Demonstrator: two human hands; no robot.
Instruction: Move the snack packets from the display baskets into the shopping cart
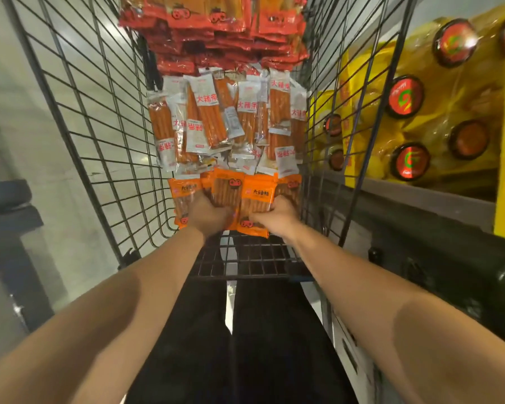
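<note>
Orange snack packets (236,196) sit bunched at the near end of the shopping cart (99,141), and both hands are on them. The left hand (209,215) has its fingers curled round the left part of the bunch, its knuckles turned up, covering the lower half of a packet. The right hand (277,217) grips the right part, thumb and fingers closed on a packet whose lower edge hangs just over the bare wire floor (245,258) at the near end. The two hands lie side by side, almost touching at the middle of the bunch. Both forearms reach in from the near corners of the view.

Just beyond the orange bunch lies a loose heap of white-and-clear packets (225,118) showing orange sticks inside, some upright, some tilted across one another. Farther still, a thick pile of red packets (225,33) fills the far end of the cart. The three colours form bands from near to far, each touching the next.

To the right, outside the cart's wire side, yellow wrapped bottles with dark red caps (405,97) lie stacked on a shelf. On the left, pale floor (27,112) shows through the mesh.
</note>
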